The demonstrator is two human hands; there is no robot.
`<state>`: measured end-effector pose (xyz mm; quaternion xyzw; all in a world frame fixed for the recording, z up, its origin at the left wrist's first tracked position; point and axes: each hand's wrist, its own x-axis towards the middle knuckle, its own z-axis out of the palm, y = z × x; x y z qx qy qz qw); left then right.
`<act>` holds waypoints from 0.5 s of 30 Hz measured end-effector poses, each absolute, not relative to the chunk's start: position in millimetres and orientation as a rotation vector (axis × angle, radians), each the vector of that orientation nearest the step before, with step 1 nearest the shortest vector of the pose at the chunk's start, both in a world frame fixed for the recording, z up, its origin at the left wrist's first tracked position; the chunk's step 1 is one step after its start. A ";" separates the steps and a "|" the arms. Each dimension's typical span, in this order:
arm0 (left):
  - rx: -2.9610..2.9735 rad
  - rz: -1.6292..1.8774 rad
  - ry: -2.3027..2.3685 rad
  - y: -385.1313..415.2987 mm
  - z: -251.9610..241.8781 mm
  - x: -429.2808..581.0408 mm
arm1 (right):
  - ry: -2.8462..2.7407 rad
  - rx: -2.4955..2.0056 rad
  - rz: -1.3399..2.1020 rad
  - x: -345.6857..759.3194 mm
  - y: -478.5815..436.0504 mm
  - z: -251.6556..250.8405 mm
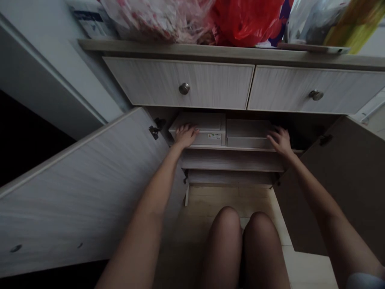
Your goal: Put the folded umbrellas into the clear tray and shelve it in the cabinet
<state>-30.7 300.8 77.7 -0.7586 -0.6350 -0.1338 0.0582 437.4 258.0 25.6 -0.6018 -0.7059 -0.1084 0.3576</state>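
While both doors of the cupboard stand open, the person's two hands are at the upper shelf (234,148), where two pale boxes sit side by side. The left hand (185,135) lies palm down with its fingers slightly spread over the front edge of the left box (210,123), which bears a small label (214,137). The right hand (281,140), fingers loosely parted, is at the right end of the right box (248,131); in this dim light I cannot tell whether it grips it. Two drawers are shut above, and on the tabletop (186,50) stand a clear bag (162,20) and a red bag (246,20). The knees (228,237) are below, between the left door (90,192) and right door (337,188).
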 end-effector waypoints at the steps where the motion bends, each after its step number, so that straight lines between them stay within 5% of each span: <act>1: -2.302 -0.403 -1.926 300.9 78.2 -30.6 | -1.883 -1.534 -0.282 432.0 255.9 24.5; 15: -2.341 -0.478 -1.912 308.2 74.6 -34.5 | -1.760 -1.648 -0.245 397.4 269.2 17.7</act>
